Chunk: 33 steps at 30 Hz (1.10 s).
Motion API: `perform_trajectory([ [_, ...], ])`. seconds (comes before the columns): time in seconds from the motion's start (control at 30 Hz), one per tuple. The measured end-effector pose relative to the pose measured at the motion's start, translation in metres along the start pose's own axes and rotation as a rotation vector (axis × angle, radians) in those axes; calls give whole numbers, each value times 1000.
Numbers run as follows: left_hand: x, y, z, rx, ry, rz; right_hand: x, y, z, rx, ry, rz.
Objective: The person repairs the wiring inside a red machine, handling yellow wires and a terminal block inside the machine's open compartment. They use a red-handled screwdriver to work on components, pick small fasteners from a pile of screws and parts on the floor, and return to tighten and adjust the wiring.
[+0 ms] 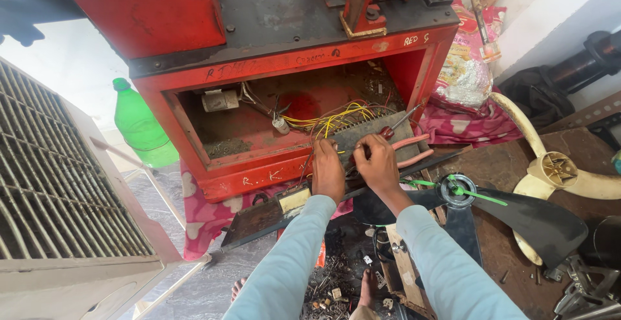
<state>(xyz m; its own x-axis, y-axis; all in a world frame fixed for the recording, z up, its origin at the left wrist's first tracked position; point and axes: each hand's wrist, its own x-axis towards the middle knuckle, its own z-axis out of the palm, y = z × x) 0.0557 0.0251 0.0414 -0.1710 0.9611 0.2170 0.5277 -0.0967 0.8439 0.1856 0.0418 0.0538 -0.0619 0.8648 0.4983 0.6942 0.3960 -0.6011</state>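
Observation:
My left hand point(328, 170) and my right hand point(377, 163) rest side by side at the front edge of a grey wound block point(378, 131) with yellow and red wires point(336, 118). Both hands pinch thin wires between the fingers; what exactly each grips is hidden by the fingers. The block lies on the lip of a red metal cabinet point(259, 74). Pink-handled pliers point(414, 150) and a red-handled screwdriver point(396, 126) lie just right of my right hand.
A black fan blade point(517, 216) with a green tie and a cream fan blade point(556, 168) lie at the right. At the left are a green bottle point(137, 125) and a beige slatted cooler panel point(58, 184). Small scrap parts point(333, 281) lie on the floor by bare feet.

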Motion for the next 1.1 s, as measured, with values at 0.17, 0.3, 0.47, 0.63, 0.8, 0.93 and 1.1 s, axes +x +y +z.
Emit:
perform_trajectory([
  [0.17,1,-1,2,-3,-26,-23,2,-13,-6,39,-140,13],
  [0.3,1,-2,3,-2,-57,-3,3,-16,-7,-6,-160,87],
  [0.47,0,-1,2,35,-67,18,2,-5,-3,32,-75,2],
  [0.63,2,0,3,9,-39,-36,1,-1,-1,26,-51,42],
  [0.8,1,-2,3,10,-32,-26,2,-10,-6,60,-115,54],
  [0.93,2,-3,5,14,-42,-29,4,-16,-8,55,-178,72],
  [1.1,3,-4,8,0,-48,-37,5,-13,-7,-5,-202,55],
])
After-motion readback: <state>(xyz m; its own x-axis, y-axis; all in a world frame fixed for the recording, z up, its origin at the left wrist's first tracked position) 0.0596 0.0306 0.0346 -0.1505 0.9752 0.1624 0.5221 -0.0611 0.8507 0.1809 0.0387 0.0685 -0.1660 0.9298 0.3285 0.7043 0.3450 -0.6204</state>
